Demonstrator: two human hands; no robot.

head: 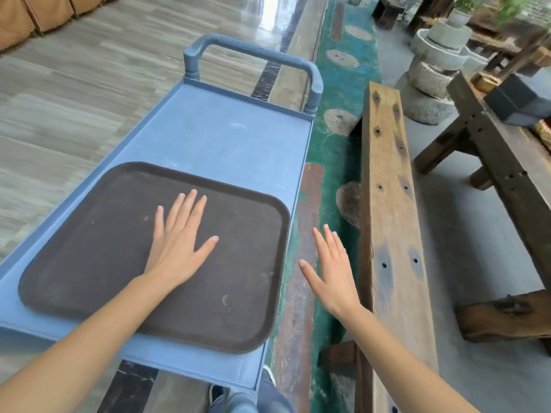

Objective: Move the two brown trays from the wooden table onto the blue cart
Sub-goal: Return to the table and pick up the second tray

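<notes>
A dark brown tray (pixel 98 248) lies flat on the near end of the blue cart (pixel 220 141). Whether it is one tray or two stacked I cannot tell. My left hand (pixel 179 245) is spread flat over the middle of the tray, fingers apart, holding nothing. My right hand (pixel 331 269) hovers open just right of the cart's edge, above the floor, between the cart and a wooden bench. The wooden table (pixel 507 162) shows at the right edge.
The cart's handle (pixel 253 55) rises at its far end. A long wooden bench (pixel 390 204) runs along the cart's right side. Stone mills (pixel 438 55) and a dark box (pixel 521 99) stand at the far right. Grey plank floor lies to the left.
</notes>
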